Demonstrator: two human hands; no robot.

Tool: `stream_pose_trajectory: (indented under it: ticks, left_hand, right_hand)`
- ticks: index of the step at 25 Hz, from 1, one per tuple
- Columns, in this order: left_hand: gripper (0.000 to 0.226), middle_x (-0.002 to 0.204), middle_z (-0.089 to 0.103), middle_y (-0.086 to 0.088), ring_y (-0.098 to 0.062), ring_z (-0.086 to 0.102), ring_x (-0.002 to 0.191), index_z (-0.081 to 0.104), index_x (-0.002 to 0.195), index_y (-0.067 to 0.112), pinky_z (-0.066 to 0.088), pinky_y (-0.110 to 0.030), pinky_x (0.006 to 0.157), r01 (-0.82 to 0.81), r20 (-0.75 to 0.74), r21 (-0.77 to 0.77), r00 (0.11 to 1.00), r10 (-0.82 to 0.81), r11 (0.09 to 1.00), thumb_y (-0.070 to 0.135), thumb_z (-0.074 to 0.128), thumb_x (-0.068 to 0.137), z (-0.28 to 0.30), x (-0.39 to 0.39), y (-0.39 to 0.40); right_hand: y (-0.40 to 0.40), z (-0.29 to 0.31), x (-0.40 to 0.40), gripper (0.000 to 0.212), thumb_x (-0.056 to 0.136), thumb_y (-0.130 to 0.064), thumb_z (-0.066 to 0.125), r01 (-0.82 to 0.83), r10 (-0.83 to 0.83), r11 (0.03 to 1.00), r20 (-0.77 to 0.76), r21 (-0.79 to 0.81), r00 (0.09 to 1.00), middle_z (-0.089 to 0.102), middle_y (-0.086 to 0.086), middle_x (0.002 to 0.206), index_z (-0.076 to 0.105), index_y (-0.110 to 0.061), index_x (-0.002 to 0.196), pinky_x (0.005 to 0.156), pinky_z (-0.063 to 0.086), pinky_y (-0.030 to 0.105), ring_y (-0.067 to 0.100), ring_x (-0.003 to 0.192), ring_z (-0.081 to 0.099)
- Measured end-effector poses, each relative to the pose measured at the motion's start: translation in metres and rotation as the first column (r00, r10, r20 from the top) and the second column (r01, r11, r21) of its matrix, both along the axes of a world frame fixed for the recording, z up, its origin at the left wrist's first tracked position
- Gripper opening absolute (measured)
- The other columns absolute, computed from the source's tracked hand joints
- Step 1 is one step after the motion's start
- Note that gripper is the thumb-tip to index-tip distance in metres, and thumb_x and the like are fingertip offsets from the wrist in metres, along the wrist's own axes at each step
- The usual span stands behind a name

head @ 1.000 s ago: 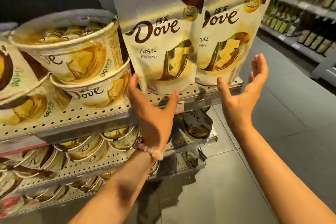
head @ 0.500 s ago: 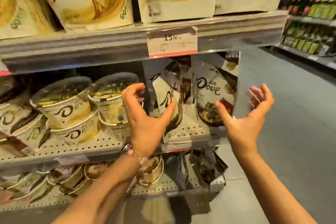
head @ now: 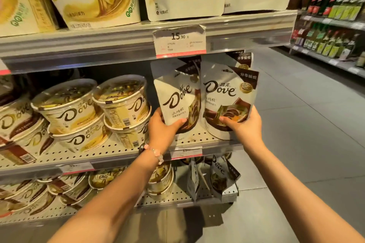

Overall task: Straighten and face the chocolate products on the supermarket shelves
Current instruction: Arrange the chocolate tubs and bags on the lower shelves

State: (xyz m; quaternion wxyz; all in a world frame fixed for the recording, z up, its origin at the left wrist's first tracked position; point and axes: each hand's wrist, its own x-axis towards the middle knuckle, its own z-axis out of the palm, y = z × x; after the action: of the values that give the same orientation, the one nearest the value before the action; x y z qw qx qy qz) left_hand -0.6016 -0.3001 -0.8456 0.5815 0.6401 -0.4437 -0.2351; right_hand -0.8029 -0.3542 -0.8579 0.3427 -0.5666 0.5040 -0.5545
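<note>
Two chocolate pouches, middle shelf point(head: 118, 150) | left hand point(head: 163, 131) grips tilted left pouch point(head: 177, 100) at its base | right hand point(head: 245, 124) grips upright right pouch point(head: 225, 96) at lower corner

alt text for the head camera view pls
Two bare hands grip two white-and-brown Dove stand-up pouches on the middle perforated metal shelf: left hand on the tilted left pouch, right hand on the upright right pouch.

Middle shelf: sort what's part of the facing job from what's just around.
In the job:
left hand gripping the tilted left pouch
right hand gripping the right pouch
Dove tubs beside them

Just around:
price tag
bottles across the aisle
bracelet
</note>
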Motion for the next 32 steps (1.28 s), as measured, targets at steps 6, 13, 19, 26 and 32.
stream_pose_trajectory:
  ticks: [6, 13, 19, 26, 32]
  left_hand:
    - [0.043, 0.111, 0.064, 0.001, -0.016, 0.059, 0.106, 0.055, 0.1, 0.028, 0.049, -0.039, 0.095, 0.14, -0.074, 0.035, 0.988, -0.137, 0.99, 0.003, 0.075, 0.072, 0.001, 0.014, 0.0]
    - [0.078, 0.109, 0.053, 0.006, -0.008, 0.051, 0.105, 0.039, 0.127, 0.009, 0.04, -0.019, 0.092, -0.047, -0.142, -0.006, 0.989, 0.045, 0.999, 0.005, 0.083, 0.063, -0.019, -0.017, 0.016]
    - [0.09, 0.112, 0.046, 0.003, -0.004, 0.039, 0.105, 0.031, 0.129, 0.006, 0.029, -0.009, 0.086, -0.16, -0.043, 0.017, 0.986, 0.161, 0.987, 0.01, 0.086, 0.058, -0.022, -0.03, 0.006]
    - [0.086, 0.124, 0.052, -0.002, -0.013, 0.048, 0.113, 0.032, 0.127, 0.01, 0.038, -0.029, 0.1, -0.041, -0.007, 0.043, 0.999, 0.041, 0.998, 0.011, 0.086, 0.06, -0.026, -0.007, 0.001]
    - [0.089, 0.121, 0.055, 0.002, -0.013, 0.053, 0.112, 0.032, 0.13, 0.016, 0.042, -0.029, 0.096, 0.123, -0.022, 0.085, 0.992, -0.121, 0.989, 0.008, 0.085, 0.059, -0.028, 0.014, -0.002]
  right_hand:
    - [-0.02, 0.009, -0.04, 0.055, 0.062, -0.008, 0.083, -0.236, 0.226, 0.96, 0.08, 0.148, 0.971, 0.068, -0.002, 0.102, 0.057, -0.015, 0.109, 0.072, 0.054, 0.024, 0.012, 0.094, 0.065]
    - [0.001, -0.008, -0.022, 0.092, 0.064, -0.021, 0.084, -0.001, -0.014, 0.994, 0.136, 0.112, 0.991, 0.046, -0.001, 0.13, 0.027, -0.019, 0.137, 0.099, 0.039, 0.029, 0.012, 0.117, 0.046]
    - [0.016, -0.021, 0.013, 0.121, 0.055, -0.039, 0.087, 0.232, -0.233, 0.972, 0.017, 0.03, 0.972, 0.023, 0.004, 0.147, 0.008, -0.025, 0.145, 0.111, 0.024, 0.043, 0.022, 0.137, 0.025]
    - [0.0, -0.028, -0.002, 0.105, 0.059, -0.032, 0.086, 0.103, -0.103, 0.995, -0.013, 0.012, 0.995, 0.039, 0.002, 0.14, 0.02, -0.023, 0.14, 0.106, 0.038, 0.042, 0.019, 0.129, 0.039]
    - [-0.016, -0.016, -0.021, 0.098, 0.064, -0.02, 0.084, -0.095, 0.096, 0.995, -0.046, 0.035, 0.994, 0.039, 0.002, 0.139, 0.021, -0.018, 0.139, 0.101, 0.037, 0.029, 0.011, 0.122, 0.041]
